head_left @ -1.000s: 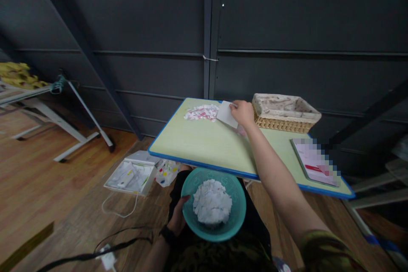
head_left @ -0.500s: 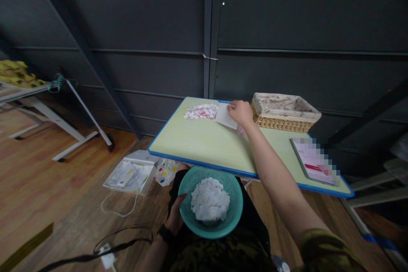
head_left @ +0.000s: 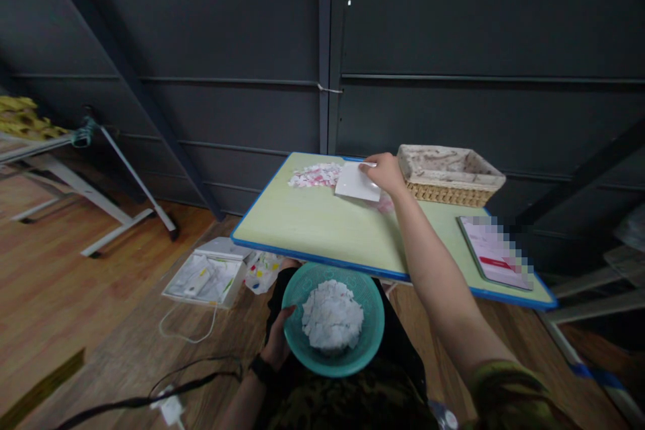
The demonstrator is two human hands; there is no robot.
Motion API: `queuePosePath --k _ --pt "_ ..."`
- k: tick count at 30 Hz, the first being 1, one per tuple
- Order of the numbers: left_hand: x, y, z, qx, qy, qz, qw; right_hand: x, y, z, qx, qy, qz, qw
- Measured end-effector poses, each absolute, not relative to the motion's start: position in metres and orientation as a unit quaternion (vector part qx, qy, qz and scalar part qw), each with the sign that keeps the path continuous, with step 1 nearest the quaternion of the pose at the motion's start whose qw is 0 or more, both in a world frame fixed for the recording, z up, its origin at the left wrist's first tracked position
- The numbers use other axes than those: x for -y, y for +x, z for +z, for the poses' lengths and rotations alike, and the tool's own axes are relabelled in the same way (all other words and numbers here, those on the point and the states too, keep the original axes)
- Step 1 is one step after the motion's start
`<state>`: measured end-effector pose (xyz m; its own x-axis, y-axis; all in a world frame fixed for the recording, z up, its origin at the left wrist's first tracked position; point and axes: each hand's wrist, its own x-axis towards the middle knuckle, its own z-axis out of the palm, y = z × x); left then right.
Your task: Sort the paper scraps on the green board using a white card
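Note:
My left hand (head_left: pixel 279 338) grips the left rim of a green plastic basket (head_left: pixel 373 322) on my lap, the thumb over the edge. Inside the basket sits a heap of white paper scraps (head_left: pixel 332 316). Over the table, my right hand (head_left: pixel 383 173) is closed on the upper edge of a flat white card (head_left: pixel 357 183), held tilted. Left of the card lies a pile of pink and white paper bits (head_left: pixel 316 175). Some pink bits (head_left: pixel 385 203) show just below my right hand, partly covered by the card.
The pale green table (head_left: pixel 302 228) has a blue edge. A lined wicker basket (head_left: pixel 448 193) stands at its back right, a tablet (head_left: pixel 496 255) at its right end. On the floor at left are an open white box (head_left: pixel 201 279) and cables (head_left: pixel 166 395).
The white card has shifted slightly left and turned so more of its face shows. My right hand stays closed on it. My left hand and the green basket have not moved.

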<state>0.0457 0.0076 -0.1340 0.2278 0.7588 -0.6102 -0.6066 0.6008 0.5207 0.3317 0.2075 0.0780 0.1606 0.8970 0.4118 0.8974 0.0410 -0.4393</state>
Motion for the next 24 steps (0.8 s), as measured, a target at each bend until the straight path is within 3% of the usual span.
queuePosePath --k 6,20,24 --pt "-0.0078 0.0448 -0.1332 -0.446 0.072 0.418 0.788 -0.2080 0.3289 0.0774 0.691 -0.664 0.031 0.283" --pt "-0.0085 0.0445 -0.1371 -0.427 0.077 0.426 0.794 -0.2079 0.3284 0.0771 0.659 -0.675 0.031 0.332" --pt "-0.0080 0.0446 -0.1374 -0.431 0.084 0.423 0.792 -0.2095 0.3265 0.0729 0.684 -0.660 0.061 0.305"
